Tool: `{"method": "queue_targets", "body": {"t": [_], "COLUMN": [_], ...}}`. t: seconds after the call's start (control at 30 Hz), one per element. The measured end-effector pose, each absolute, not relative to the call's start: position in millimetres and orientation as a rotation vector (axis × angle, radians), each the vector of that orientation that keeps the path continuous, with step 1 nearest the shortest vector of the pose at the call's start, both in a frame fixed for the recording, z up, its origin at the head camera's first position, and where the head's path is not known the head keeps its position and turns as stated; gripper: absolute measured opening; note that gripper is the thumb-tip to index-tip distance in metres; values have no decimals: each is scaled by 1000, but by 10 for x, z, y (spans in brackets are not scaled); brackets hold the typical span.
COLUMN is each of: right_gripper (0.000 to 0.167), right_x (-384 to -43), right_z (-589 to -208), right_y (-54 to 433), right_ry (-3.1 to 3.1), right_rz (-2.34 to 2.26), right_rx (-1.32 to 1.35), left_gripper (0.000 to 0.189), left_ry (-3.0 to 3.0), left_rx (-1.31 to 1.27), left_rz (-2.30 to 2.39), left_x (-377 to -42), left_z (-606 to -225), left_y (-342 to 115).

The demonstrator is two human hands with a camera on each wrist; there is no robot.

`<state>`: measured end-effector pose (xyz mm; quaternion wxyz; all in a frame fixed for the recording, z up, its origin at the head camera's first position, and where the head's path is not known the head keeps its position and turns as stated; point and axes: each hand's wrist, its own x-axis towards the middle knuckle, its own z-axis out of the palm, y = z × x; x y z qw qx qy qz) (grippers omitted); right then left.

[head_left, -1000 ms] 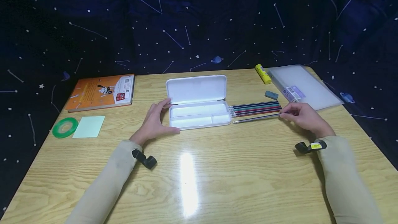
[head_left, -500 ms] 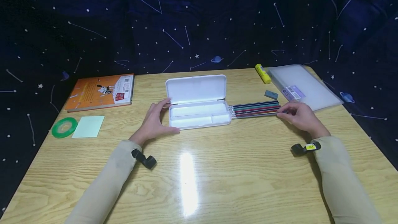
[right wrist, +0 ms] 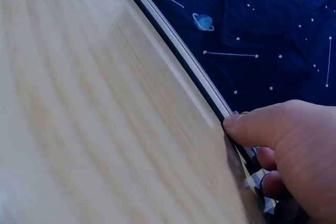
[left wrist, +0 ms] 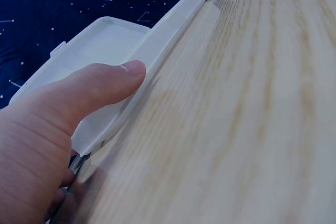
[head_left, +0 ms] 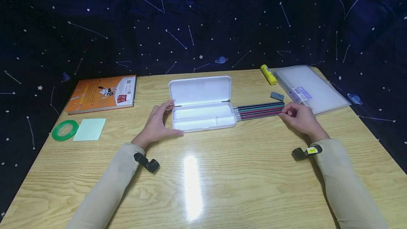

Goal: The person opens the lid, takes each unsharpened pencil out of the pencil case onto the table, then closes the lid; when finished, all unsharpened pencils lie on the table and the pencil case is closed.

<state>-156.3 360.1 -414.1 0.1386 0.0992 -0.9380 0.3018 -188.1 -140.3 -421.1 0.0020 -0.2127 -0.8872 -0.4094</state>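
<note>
A white pencil case (head_left: 199,91) stands on the table with its lid raised and its divided tray bare. My left hand (head_left: 155,125) holds the case's left end. In the left wrist view, the thumb presses the front wall of the case (left wrist: 163,38), with the other fingers partly hidden behind. Several dark, green and red pencils (head_left: 259,110) lie side by side to the right, eraser ends toward the case. My right hand (head_left: 300,119) pinches the far-right end of the nearest pencil (right wrist: 178,56), which lies against the row.
A small grey-blue eraser (head_left: 277,96), a yellow glue stick (head_left: 268,75) and a clear plastic folder (head_left: 318,86) lie behind the right hand. On the left are an orange book (head_left: 95,94), a green tape roll (head_left: 58,130) and pale green sticky notes (head_left: 89,129).
My right hand has moved left and slightly back, bringing the nearest pencil from a slant in front of the row to lie alongside it. My left hand has stayed on the case.
</note>
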Motion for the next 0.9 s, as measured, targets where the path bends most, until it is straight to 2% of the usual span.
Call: {"method": "queue_targets", "body": {"t": [0.33, 0.6, 0.9], "right_gripper": [16, 14, 9], "right_x": [-1566, -1621, -1790], "right_z": [-4088, -4058, -4028], "right_y": [3508, 3324, 2887], "right_ry": [-2758, -2707, -2724], "right_rz": [852, 908, 996], "right_rx": [239, 308, 472], "left_gripper": [115, 115, 116], "left_ry": [-2797, -2792, -2769], "left_rx": [-660, -681, -690], "left_rz": [-1273, -1272, -1275], "left_x": [-1875, -1886, -1904], "left_z": [-4200, -4217, -4239], "left_y": [-1400, -1398, -1408]}}
